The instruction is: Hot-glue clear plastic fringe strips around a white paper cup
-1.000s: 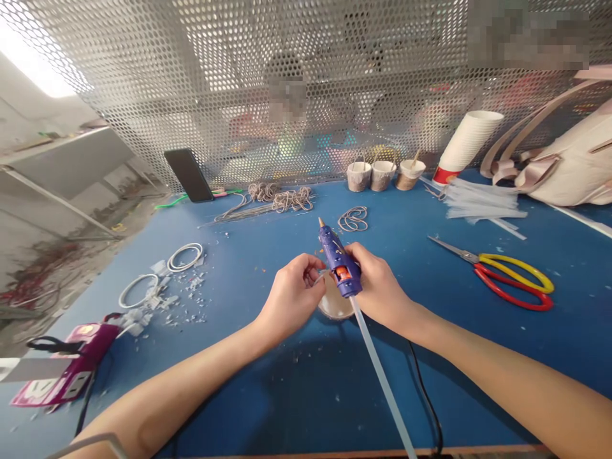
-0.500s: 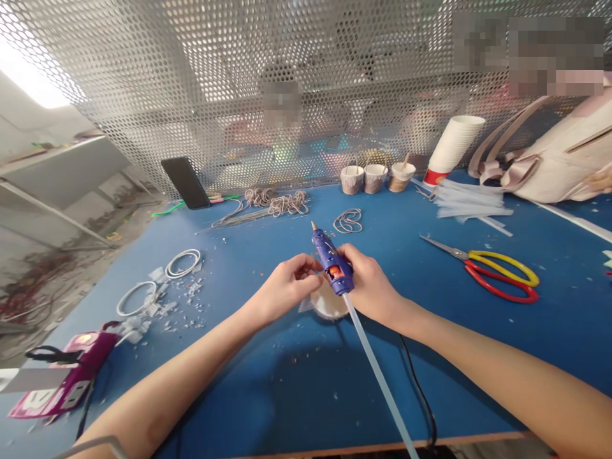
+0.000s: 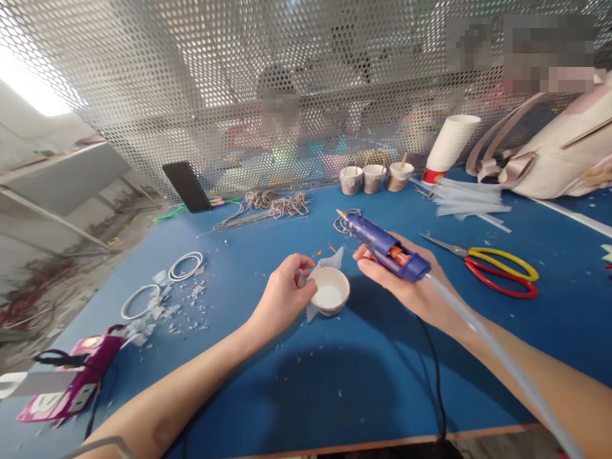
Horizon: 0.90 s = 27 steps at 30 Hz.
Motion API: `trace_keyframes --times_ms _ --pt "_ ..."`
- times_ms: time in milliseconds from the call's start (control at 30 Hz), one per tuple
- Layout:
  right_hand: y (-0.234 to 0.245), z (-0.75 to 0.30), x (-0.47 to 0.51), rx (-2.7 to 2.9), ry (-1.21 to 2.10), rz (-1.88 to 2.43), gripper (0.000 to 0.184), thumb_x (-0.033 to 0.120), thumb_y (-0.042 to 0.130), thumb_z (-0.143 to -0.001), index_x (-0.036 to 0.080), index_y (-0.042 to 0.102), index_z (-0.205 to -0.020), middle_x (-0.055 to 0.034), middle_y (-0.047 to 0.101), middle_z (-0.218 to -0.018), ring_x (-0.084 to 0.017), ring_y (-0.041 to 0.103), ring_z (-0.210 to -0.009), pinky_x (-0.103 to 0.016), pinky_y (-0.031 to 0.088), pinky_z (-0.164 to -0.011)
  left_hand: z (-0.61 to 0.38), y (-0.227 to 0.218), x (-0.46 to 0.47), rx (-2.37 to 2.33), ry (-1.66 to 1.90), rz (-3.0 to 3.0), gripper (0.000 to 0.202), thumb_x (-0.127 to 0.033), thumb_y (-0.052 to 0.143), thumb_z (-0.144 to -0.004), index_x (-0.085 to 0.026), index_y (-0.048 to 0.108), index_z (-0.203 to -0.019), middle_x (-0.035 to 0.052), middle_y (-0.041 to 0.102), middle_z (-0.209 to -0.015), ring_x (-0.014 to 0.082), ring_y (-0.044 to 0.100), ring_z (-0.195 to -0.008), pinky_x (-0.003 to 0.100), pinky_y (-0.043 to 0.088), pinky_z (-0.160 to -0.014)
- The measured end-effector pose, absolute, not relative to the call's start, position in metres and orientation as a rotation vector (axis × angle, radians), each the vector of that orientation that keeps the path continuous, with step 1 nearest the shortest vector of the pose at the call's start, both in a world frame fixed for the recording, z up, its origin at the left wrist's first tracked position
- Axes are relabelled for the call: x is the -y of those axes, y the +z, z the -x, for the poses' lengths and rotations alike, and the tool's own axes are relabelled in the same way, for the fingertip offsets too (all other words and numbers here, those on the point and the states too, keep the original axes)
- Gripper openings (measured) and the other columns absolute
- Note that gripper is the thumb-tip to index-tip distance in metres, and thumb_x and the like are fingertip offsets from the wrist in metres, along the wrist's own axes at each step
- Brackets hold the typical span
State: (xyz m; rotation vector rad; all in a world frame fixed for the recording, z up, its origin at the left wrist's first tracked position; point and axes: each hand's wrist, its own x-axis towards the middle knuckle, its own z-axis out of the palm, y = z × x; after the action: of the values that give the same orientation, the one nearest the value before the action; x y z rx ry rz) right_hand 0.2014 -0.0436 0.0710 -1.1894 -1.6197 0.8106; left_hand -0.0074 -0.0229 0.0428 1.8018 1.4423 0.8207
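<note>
My right hand [image 3: 411, 287] grips a blue hot-glue gun [image 3: 382, 245], its nozzle pointing up and left and a clear glue stick [image 3: 502, 360] trailing from its back toward me. My left hand [image 3: 284, 293] pinches the rim of a small white paper cup [image 3: 331, 292] that stands on the blue table [image 3: 310, 382]. Thin white strips fan out around the cup. The glue gun is held to the right of the cup, apart from it.
Red-and-yellow scissors [image 3: 492, 271] lie at the right, with clear glue sticks [image 3: 466, 197] behind them. Three small wrapped cups [image 3: 373, 178] and a stack of paper cups [image 3: 449, 146] stand at the back. White rings [image 3: 184, 264], a phone [image 3: 186, 185], cord loops [image 3: 277, 204], a pink device [image 3: 71, 382] and a beige bag [image 3: 559, 166] are around.
My right hand has swung the glue gun to the right, off the cup, which now shows fully. My left hand stays on the cup's rim.
</note>
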Motion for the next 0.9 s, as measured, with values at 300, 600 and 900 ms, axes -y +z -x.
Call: trace_keyframes --times_ms 300,600,900 --pt "0.073 -0.216 0.058 1.694 1.203 1.36 0.029 0.049 0.062 -0.079 0.021 0.061 -0.086 0.0056 0.053 -0.052 -0.012 0.053 -0.047 -0.024 0.043 -0.048 0.011 0.05 0.028 -1.353 0.772 -1.712 0.03 -0.022 0.055 -0.075 -0.021 0.05 -0.104 -0.0023 0.049 -0.088 0.0037 0.041 -0.046 0.019 0.036 -0.044" --pt "0.057 -0.227 0.033 1.565 1.244 1.296 0.031 0.044 0.056 -0.082 0.015 0.065 -0.08 -0.0023 0.061 -0.066 -0.009 0.044 -0.046 -0.025 0.035 -0.045 0.029 0.057 0.021 -1.304 0.671 -1.804 0.04 -0.028 0.044 -0.085 -0.026 0.049 -0.125 0.0009 0.051 -0.094 0.0072 0.047 -0.053 0.02 0.04 -0.045" --pt "0.057 -0.22 0.05 1.743 1.193 1.371 0.021 0.039 0.057 -0.082 0.019 0.063 -0.084 0.0033 0.056 -0.056 -0.014 0.053 -0.051 -0.025 0.04 -0.048 0.038 0.071 0.002 -1.135 0.569 -2.165 0.041 -0.019 0.038 -0.083 -0.023 0.06 -0.117 0.008 0.047 -0.132 0.0171 0.056 -0.09 0.028 0.048 -0.073"
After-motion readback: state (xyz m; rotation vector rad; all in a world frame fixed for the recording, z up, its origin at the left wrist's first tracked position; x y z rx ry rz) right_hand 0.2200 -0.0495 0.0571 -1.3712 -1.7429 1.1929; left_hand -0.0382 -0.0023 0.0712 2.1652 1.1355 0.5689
